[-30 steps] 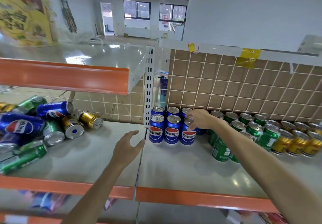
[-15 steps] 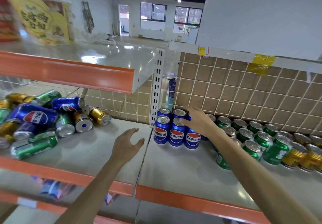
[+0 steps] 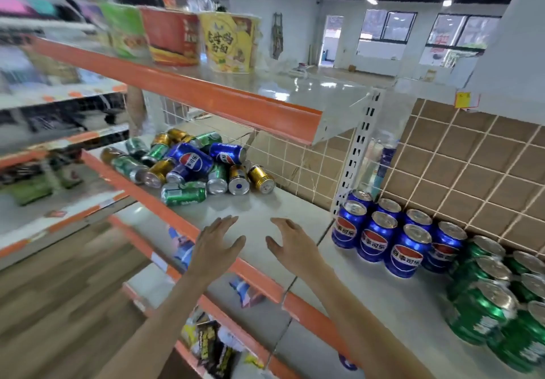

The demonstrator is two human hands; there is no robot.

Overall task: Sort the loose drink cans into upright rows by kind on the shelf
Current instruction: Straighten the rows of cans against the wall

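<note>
A heap of loose cans lies on its side on the left part of the grey shelf: blue, green and gold ones mixed. To the right, blue cans stand upright in rows beside the white upright post, with green cans standing further right. My left hand and my right hand hover side by side over the bare shelf between heap and rows, fingers spread, holding nothing.
An orange-edged upper shelf overhangs the heap and carries noodle tubs. A white slotted post divides the bays. Snack packets lie on the shelf below. A person stands behind the rack at upper left.
My right hand has let go of the upright blue can and swung left, beside my left hand. The view has turned left toward the heap.
</note>
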